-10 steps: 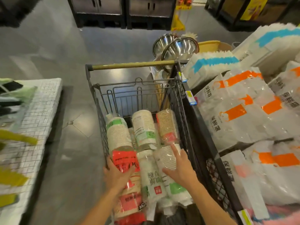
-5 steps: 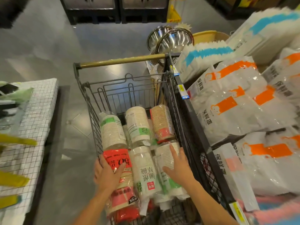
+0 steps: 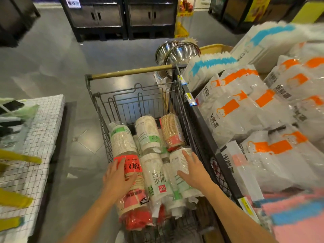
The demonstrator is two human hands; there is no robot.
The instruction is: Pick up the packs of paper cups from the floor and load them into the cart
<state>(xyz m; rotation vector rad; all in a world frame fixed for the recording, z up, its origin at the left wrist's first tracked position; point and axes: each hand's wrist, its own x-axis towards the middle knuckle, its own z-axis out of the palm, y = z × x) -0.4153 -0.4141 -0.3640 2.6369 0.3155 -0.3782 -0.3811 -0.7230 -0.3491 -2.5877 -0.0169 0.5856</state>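
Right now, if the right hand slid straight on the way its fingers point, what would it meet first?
The right hand lies flat on a white plastic-wrapped cup pack; past that pack's end it would likely meet the brown cup pack with the pink-red label, though depth is unclear.

Single wide-angle view from the person's head, facing forward and steeply down into a wire cart (image 3: 184,116) from its near end. The left hand (image 3: 117,176) and right hand (image 3: 192,171) lie close beneath the lens, forearms entering at the bottom edge. The cart's handle (image 3: 133,71) lies mid-frame; floor (image 3: 70,58) and cabinets (image 3: 108,14) fill the top.
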